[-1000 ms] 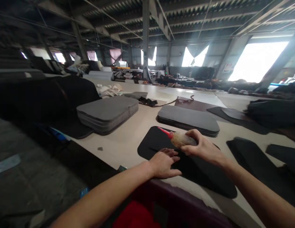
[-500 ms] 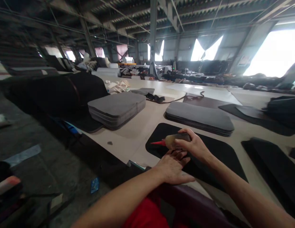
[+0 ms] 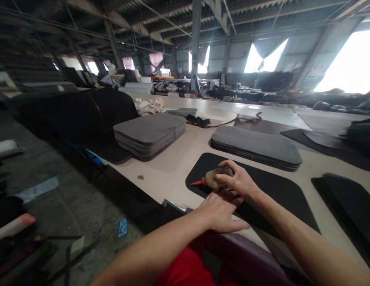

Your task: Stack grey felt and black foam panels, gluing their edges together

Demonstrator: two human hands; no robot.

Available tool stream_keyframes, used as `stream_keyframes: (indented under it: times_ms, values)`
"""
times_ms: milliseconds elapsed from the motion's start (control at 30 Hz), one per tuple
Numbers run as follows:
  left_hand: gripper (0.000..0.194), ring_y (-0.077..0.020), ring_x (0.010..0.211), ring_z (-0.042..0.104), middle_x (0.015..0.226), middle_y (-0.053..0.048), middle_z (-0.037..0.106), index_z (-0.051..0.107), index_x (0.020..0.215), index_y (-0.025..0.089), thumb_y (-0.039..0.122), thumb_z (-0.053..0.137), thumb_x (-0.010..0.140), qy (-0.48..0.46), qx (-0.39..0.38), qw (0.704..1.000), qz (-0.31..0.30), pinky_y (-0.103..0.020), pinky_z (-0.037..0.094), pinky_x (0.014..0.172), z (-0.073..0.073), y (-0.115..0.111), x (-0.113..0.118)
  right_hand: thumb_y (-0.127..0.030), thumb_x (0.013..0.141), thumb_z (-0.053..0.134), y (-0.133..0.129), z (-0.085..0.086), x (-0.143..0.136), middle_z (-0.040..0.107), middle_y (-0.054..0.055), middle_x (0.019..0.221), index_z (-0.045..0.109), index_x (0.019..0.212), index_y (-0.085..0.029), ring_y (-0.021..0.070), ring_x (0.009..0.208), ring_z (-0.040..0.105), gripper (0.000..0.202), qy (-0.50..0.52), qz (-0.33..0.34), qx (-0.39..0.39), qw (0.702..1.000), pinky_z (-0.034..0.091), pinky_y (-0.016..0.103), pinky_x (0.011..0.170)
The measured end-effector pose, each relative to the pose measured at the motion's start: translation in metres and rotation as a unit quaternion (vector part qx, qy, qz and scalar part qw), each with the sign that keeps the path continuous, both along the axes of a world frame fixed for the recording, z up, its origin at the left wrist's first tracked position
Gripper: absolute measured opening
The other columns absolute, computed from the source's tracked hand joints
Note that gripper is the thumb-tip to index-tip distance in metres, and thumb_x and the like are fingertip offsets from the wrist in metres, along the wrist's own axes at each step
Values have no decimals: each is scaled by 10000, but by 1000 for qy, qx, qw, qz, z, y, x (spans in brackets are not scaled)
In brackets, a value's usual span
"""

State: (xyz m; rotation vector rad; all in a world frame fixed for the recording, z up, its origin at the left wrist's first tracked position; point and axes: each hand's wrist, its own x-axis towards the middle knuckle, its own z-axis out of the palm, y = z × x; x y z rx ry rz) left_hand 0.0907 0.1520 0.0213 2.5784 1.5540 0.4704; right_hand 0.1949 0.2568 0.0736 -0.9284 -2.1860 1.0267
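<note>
A squeeze bottle (image 3: 211, 178) with a red pointed nozzle lies tilted in my right hand (image 3: 240, 180), fingers wrapped round its dark rear end. Its nozzle points left, close above the far left corner of a black rounded sheet (image 3: 271, 186). My left hand (image 3: 222, 210) rests palm down on the near edge of that sheet, just below the bottle, its fingers stretched out and the thumb pointing right. Part of the left fingers is in shadow under the bottle.
Stacks of grey rounded sheets stand at left (image 3: 150, 133) and at right (image 3: 256, 146) on the pale table (image 3: 161, 178). A black stack (image 3: 345, 202) lies far right. A big black roll (image 3: 83, 111) is on the left. The table edge runs close before me.
The bottle in my right hand has tipped slightly and its nozzle sits a little lower. My left hand stays on the sheet. The whole view has shifted slightly.
</note>
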Motion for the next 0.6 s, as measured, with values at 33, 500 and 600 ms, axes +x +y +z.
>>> stream_keyframes:
  times_ms: [33, 500, 600]
  values:
    - [713, -343, 1433, 322, 1570, -106, 364, 486, 1412, 215, 710, 442, 900, -1, -1, 1000, 0, -493, 263, 1185, 0, 0, 0, -462, 720, 696, 0, 0, -1, 643, -14, 773, 602, 1052, -219, 199, 714, 606, 422, 0, 0, -2, 1000, 480, 303, 646]
    - [765, -343, 1424, 347, 1560, -132, 376, 427, 1469, 218, 728, 418, 899, -17, -42, 999, 11, -522, 256, 1185, 0, 0, 2, -450, 747, 685, 2, 4, -10, 628, -19, 771, 617, 1026, -224, 185, 701, 579, 366, 2, 17, 22, 1000, 460, 289, 626]
    - [771, -346, 1443, 320, 1569, -134, 369, 428, 1471, 217, 726, 436, 892, -20, -51, 998, 11, -534, 235, 1194, -1, 1, 3, -453, 734, 675, 2, 9, -14, 632, -10, 807, 625, 1007, -219, 185, 716, 575, 363, -17, 18, 48, 999, 450, 294, 646]
